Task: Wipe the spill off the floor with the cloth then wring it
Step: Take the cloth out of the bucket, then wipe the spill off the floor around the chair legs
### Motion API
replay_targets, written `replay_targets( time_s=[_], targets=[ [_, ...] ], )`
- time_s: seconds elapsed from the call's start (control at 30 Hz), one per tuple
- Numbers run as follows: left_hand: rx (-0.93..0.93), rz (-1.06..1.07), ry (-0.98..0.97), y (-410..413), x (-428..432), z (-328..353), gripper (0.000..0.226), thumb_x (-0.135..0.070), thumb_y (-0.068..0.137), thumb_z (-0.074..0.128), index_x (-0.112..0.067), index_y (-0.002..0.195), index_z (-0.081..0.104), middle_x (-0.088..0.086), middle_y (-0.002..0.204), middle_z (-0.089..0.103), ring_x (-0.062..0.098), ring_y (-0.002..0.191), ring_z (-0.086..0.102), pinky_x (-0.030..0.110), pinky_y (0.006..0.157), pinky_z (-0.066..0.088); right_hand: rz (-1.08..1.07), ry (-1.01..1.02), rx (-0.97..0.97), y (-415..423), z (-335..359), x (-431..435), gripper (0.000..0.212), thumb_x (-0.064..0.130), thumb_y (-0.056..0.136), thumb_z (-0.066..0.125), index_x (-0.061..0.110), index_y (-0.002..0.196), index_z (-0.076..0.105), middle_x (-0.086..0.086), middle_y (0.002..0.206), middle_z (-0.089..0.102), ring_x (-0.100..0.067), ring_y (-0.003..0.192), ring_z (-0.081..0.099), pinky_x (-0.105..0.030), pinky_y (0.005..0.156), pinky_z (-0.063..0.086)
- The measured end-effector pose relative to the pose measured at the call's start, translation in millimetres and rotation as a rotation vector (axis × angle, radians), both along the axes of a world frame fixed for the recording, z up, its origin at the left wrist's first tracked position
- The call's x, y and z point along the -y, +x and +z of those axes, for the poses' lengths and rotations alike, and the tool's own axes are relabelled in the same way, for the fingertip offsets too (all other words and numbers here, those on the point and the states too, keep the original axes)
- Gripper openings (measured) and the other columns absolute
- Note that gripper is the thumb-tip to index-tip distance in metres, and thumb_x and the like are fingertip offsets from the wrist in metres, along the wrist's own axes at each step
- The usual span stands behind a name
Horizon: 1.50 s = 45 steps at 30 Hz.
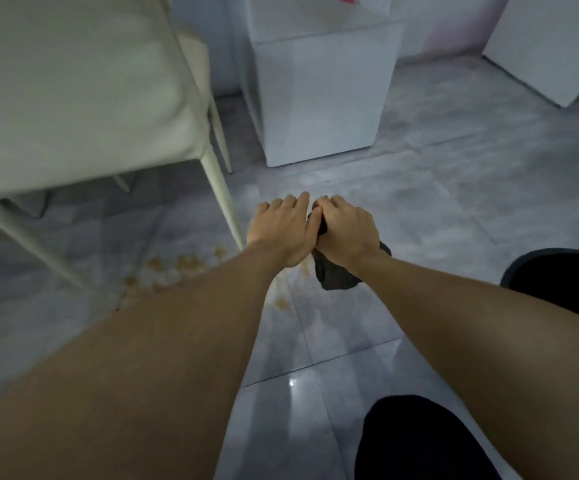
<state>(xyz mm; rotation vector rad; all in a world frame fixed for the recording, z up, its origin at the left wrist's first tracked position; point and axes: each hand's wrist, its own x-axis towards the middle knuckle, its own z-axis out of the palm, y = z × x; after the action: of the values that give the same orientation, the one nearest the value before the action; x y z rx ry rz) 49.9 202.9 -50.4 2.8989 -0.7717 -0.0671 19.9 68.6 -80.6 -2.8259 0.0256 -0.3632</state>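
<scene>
A dark grey cloth (335, 277) hangs bunched in the air above the grey tiled floor (437, 209). My right hand (345, 233) is closed around its upper part, and a loose end dangles below my wrist. My left hand (283, 230) presses against the right one, its thumb at the cloth and its fingers stretched forward; whether it grips the cloth is hidden. A yellowish-brown spill (177, 266) lies in scattered blots on the floor, below and left of my hands, partly covered by my left forearm.
A white chair (73, 98) stands at the left, one leg (224, 199) coming down just left of my left hand. A white cabinet (322, 91) stands ahead, another white block (551, 46) at far right. Dark shapes (416, 441) show at the bottom and right edge.
</scene>
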Motion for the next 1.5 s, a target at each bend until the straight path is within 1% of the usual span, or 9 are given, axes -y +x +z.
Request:
replay_targets(
  time_s=[0.33, 0.47, 0.6, 0.73, 0.9, 1.07, 1.17, 1.37, 1.5],
  targets=[
    [0.015, 0.422, -0.071, -44, -205, -25, 0.062, -0.052, 0.105, 0.017, -0.014, 0.145, 0.045, 0.010, 0.139, 0.059, 0.032, 0.128, 0.053, 0.045, 0.107, 0.036, 0.425, 0.163, -0.063, 9, -31, -205, 0.010, 0.018, 0.088, 0.061, 0.014, 0.086, 0.052, -0.010, 0.083, 0.065, -0.034, 0.062, 0.059, -0.035, 0.058, 0.036],
    [0.049, 0.548, -0.063, -70, -271, -39, 0.056, -0.049, 0.106, 0.023, -0.014, 0.141, 0.049, 0.010, 0.132, 0.063, 0.032, 0.124, 0.055, 0.043, 0.105, 0.037, 0.657, 0.250, -0.161, -5, -55, -287, 0.015, 0.023, 0.090, 0.063, 0.013, 0.100, 0.066, -0.008, 0.091, 0.070, -0.031, 0.074, 0.065, -0.040, 0.061, 0.050],
    [0.022, 0.630, -0.038, -87, -319, -57, 0.056, -0.048, 0.106, 0.024, -0.013, 0.143, 0.046, 0.012, 0.130, 0.062, 0.034, 0.123, 0.054, 0.043, 0.104, 0.034, 0.774, 0.380, -0.239, -17, -87, -350, 0.024, 0.024, 0.088, 0.068, 0.015, 0.110, 0.064, -0.008, 0.096, 0.072, -0.029, 0.079, 0.066, -0.030, 0.058, 0.042],
    [-0.037, 0.696, 0.004, -112, -355, -98, 0.059, -0.049, 0.105, 0.019, -0.012, 0.143, 0.045, 0.013, 0.132, 0.061, 0.033, 0.125, 0.053, 0.044, 0.105, 0.033, 0.861, 0.294, -0.396, -24, -136, -386, 0.034, 0.036, 0.092, 0.064, 0.017, 0.119, 0.060, -0.006, 0.109, 0.068, -0.029, 0.094, 0.066, -0.043, 0.076, 0.055],
    [-0.157, 0.795, 0.015, -138, -382, -163, 0.061, -0.051, 0.105, 0.018, -0.012, 0.147, 0.041, 0.012, 0.141, 0.056, 0.034, 0.129, 0.050, 0.045, 0.106, 0.034, 0.579, -0.275, -0.272, -45, -197, -393, 0.071, 0.062, 0.096, 0.050, 0.012, 0.145, 0.037, -0.017, 0.134, 0.047, -0.036, 0.120, 0.045, -0.046, 0.098, 0.038],
    [-0.261, 0.882, -0.005, -157, -391, -208, 0.063, -0.050, 0.105, 0.019, -0.011, 0.152, 0.035, 0.015, 0.146, 0.052, 0.037, 0.131, 0.049, 0.048, 0.109, 0.034, 0.428, -0.181, -0.395, -75, -230, -405, 0.066, 0.063, 0.102, 0.035, 0.007, 0.138, 0.042, -0.021, 0.133, 0.060, -0.042, 0.123, 0.050, -0.057, 0.105, 0.037],
    [-0.261, 0.943, -0.031, -166, -404, -224, 0.061, -0.048, 0.106, 0.022, -0.010, 0.151, 0.036, 0.015, 0.143, 0.054, 0.037, 0.129, 0.051, 0.048, 0.109, 0.035, 0.499, -0.059, -0.471, -73, -244, -419, 0.087, 0.072, 0.097, 0.029, 0.004, 0.149, 0.036, -0.023, 0.156, 0.040, -0.049, 0.144, 0.031, -0.061, 0.120, 0.015],
    [-0.264, 0.980, -0.023, -188, -426, -243, 0.060, -0.048, 0.106, 0.023, -0.010, 0.151, 0.036, 0.015, 0.141, 0.055, 0.035, 0.128, 0.051, 0.046, 0.108, 0.035, 0.657, 0.052, -0.308, -37, -254, -406, 0.076, 0.070, 0.089, 0.060, 0.005, 0.129, 0.054, -0.019, 0.120, 0.051, -0.040, 0.112, 0.051, -0.051, 0.105, 0.042],
    [-0.249, 1.005, 0.000, -192, -436, -247, 0.062, -0.048, 0.106, 0.019, -0.009, 0.152, 0.034, 0.015, 0.143, 0.053, 0.035, 0.129, 0.050, 0.048, 0.108, 0.036, 0.559, 0.023, -0.263, -29, -247, -422, 0.083, 0.059, 0.088, 0.069, 0.006, 0.145, 0.041, -0.025, 0.141, 0.043, -0.045, 0.135, 0.038, -0.056, 0.123, 0.023]
  ],
)
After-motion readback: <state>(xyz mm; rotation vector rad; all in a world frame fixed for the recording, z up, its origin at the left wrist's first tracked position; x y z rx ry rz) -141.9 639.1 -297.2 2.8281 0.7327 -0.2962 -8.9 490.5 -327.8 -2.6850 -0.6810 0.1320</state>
